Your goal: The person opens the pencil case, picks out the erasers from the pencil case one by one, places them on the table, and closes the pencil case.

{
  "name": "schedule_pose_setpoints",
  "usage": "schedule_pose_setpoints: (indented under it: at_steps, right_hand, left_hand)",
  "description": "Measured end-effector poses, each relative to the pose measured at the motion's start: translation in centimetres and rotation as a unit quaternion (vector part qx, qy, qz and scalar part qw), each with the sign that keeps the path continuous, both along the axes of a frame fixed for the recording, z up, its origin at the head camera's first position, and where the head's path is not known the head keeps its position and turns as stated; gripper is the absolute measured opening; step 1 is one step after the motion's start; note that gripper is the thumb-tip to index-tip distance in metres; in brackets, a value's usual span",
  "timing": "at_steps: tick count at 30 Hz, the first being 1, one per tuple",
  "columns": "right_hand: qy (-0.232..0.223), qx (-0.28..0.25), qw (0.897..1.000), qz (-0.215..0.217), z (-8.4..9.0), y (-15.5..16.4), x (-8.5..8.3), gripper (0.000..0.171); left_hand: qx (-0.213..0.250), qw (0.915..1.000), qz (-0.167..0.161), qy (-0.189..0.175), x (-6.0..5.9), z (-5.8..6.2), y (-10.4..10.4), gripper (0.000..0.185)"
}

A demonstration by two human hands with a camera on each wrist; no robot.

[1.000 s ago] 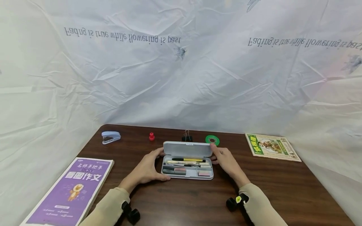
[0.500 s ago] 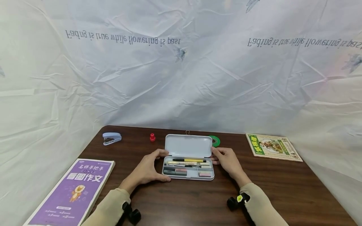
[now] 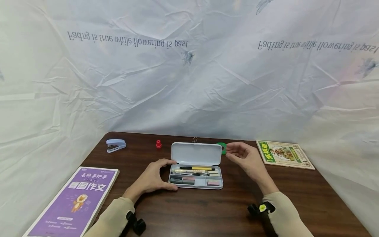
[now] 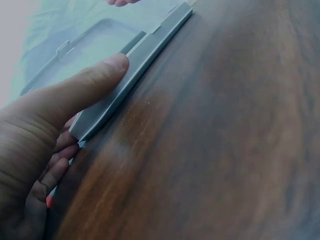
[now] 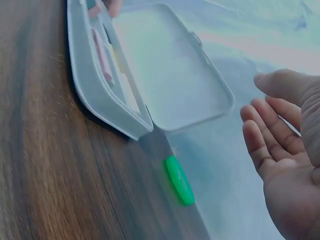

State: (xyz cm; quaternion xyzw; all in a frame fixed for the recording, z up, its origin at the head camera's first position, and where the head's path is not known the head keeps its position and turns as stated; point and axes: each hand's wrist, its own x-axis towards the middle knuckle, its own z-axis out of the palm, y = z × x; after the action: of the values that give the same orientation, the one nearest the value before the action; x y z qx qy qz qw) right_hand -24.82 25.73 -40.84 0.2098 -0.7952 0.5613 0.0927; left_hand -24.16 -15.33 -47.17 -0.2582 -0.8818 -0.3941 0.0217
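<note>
A white pencil case (image 3: 196, 188) lies on the table with its lid (image 3: 196, 153) raised. Inside are a yellow-and-black pen (image 3: 196, 168), other slim pens or pencils, a dark grey stick-shaped item (image 3: 176, 179) and a pinkish eraser (image 3: 213, 182). My left hand (image 3: 151, 177) grips the case's left end, thumb (image 4: 112, 67) on the front rim and fingers round the back corner. Beyond the lid's right edge, my right hand (image 3: 248, 162) is held off the case with loosely bent fingers and nothing in it. It partly covers a green tape roll (image 5: 178, 181).
A light blue stapler (image 3: 115, 145) and a red knob-like piece (image 3: 158, 144) stand at the back left. Wire handles of a binder clip (image 3: 194, 140) show behind the lid. A purple book (image 3: 72, 200) lies left, an illustrated booklet (image 3: 285, 154) at right.
The lid has swung back from a steeper stance to a wider one. My right hand has let go of it and moved right and up. My left hand has stayed on the case.
</note>
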Motion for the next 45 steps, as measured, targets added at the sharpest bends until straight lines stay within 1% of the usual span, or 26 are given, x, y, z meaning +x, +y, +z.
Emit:
schedule_pose_setpoints:
  at_steps: [3, 6, 8, 11, 15, 20, 24, 28, 29, 31, 38, 42, 45]
  right_hand:
    - [0.008, 0.035, 0.999, 0.035, 0.0, -1.0, 0.1, 0.035]
    - [0.004, 0.083, 0.995, 0.060, -0.6, -1.9, 0.1, 0.034]
    - [0.003, 0.116, 0.991, 0.067, -1.2, -2.3, 0.2, 0.034]
    - [0.014, 0.168, 0.983, 0.071, -2.0, -2.7, 0.4, 0.032]
    - [0.028, 0.221, 0.971, 0.082, -2.5, -3.1, 0.5, 0.030]
    - [0.035, 0.268, 0.956, 0.110, -2.3, -3.4, 0.4, 0.025]
    - [0.047, 0.296, 0.944, 0.139, -1.9, -3.6, 0.4, 0.026]
    - [0.064, 0.311, 0.936, 0.151, -1.6, -3.9, 0.4, 0.026]
    - [0.066, 0.313, 0.936, 0.148, -1.6, -3.9, 0.4, 0.025]
    - [0.068, 0.308, 0.938, 0.142, -1.6, -3.9, 0.4, 0.023]
    - [0.054, 0.278, 0.952, 0.114, -1.9, -3.8, 0.4, 0.015]
    - [0.040, 0.265, 0.960, 0.084, -1.9, -3.9, 0.5, 0.016]
    - [0.037, 0.245, 0.967, 0.059, -1.4, -3.7, 0.6, 0.018]
  left_hand:
    - [0.000, 1.0000, 0.000, -0.003, 0.0, -0.1, -0.1, 0.084]
    - [0.000, 1.0000, 0.002, -0.006, 0.1, -0.1, -0.1, 0.081]
    - [0.001, 1.0000, 0.002, -0.007, 0.1, -0.2, -0.1, 0.081]
    - [0.004, 1.0000, -0.001, -0.009, 0.1, -0.2, 0.0, 0.081]
    - [0.006, 0.9999, -0.002, -0.009, 0.1, -0.1, 0.0, 0.081]
    - [0.005, 1.0000, -0.002, -0.008, 0.0, 0.0, -0.1, 0.081]
    - [0.004, 1.0000, 0.000, -0.005, -0.1, 0.0, -0.1, 0.081]
    - [0.005, 1.0000, 0.001, -0.003, -0.1, 0.0, -0.2, 0.081]
    - [0.006, 1.0000, 0.001, -0.004, -0.1, 0.0, -0.2, 0.081]
    - [0.009, 0.9999, 0.001, -0.005, -0.1, 0.1, -0.2, 0.081]
    - [0.010, 0.9999, 0.002, -0.007, -0.1, 0.1, -0.1, 0.081]
    - [0.009, 0.9999, 0.001, -0.010, -0.1, 0.1, -0.2, 0.081]
    - [0.006, 0.9999, 0.003, -0.011, 0.0, 0.0, -0.2, 0.081]
